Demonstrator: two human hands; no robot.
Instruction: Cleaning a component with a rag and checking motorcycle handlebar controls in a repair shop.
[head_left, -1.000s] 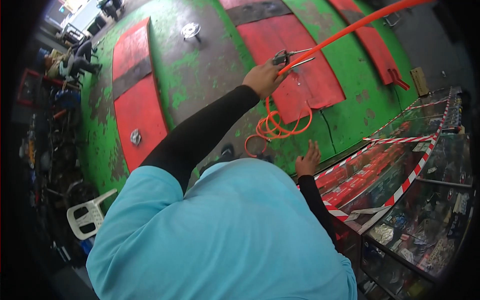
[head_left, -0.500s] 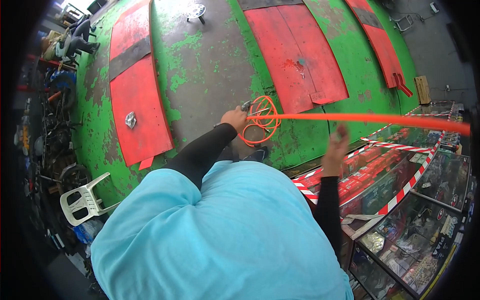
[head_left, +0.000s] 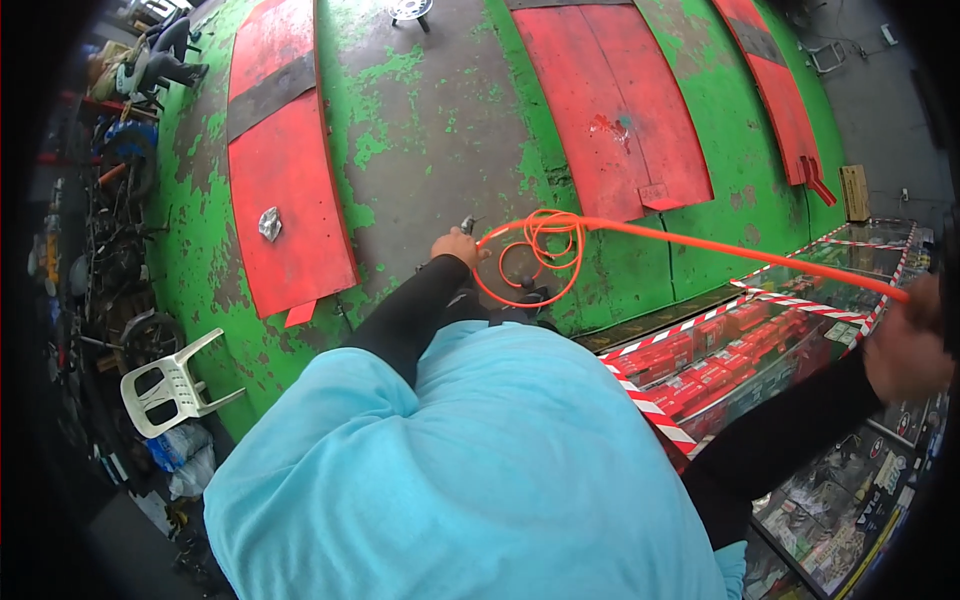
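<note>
Left hand (head_left: 458, 248): closed on grey tool (head_left: 467, 224), metal showing past fingers. Right hand (head_left: 905, 345): well out to the right, over glass case (head_left: 688, 328), at far visible end of orange hose (head_left: 700, 241). Blurred there; closed round hose or merely against it, cannot tell.

Hose position: between the 2 hands. Loops (head_left: 558, 216) just beside left hand, near shoe (head_left: 545, 298); then a nearly straight run rightward.

Handling, as judged: keep left fist firm on tool. Secure a full grip on the right before pulling. Let loops follow natural curl; avoid kinks. Keep slack clear of shoe. Carry run above case rather than dragging it across glass or snagging tape (head_left: 658, 415).

Containers:
1. Glass case, edged with red-and-white tape. Inside: rows of red boxes (head_left: 670, 390), seen through top.
2. 2nd case (head_left: 780, 558), lower right. Inside: small packs (head_left: 830, 505), closely laid.
3. Cardboard box (head_left: 855, 193), upright beyond far end of glass case. Contents not visible.
4. Bags (head_left: 185, 450), blue and clear, beside white chair (head_left: 165, 390) at left.
</note>
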